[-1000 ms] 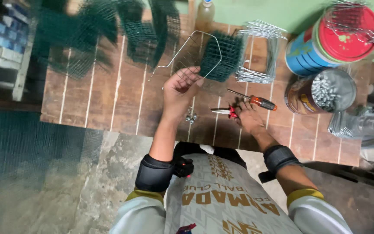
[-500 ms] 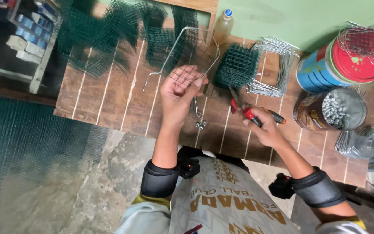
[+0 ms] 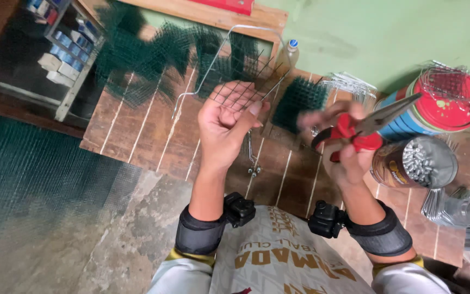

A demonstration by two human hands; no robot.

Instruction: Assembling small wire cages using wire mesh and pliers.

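My left hand (image 3: 227, 126) is raised over the wooden board (image 3: 137, 136) and grips a bent grey wire frame (image 3: 202, 71) with a patch of dark wire mesh (image 3: 235, 90) at its fingertips. My right hand (image 3: 344, 149) is lifted to the right of it and holds red-handled long-nose pliers (image 3: 371, 122), jaws pointing up and right. A small metal piece (image 3: 252, 158) hangs below the left hand. Both wrists wear black bands with small devices.
Green wire mesh pieces (image 3: 153, 54) lie at the back of the board, another patch (image 3: 299, 98) near the middle. A blue tin with a red lid (image 3: 436, 103), a jar of metal screws (image 3: 417, 163), a plastic bottle (image 3: 288, 54) and wire bundles (image 3: 349, 84) stand right. A printed sack (image 3: 278, 256) covers my lap.
My right hand picked the pliers up off the board and raised them. My left hand lifted the wire frame higher and closer to the camera.
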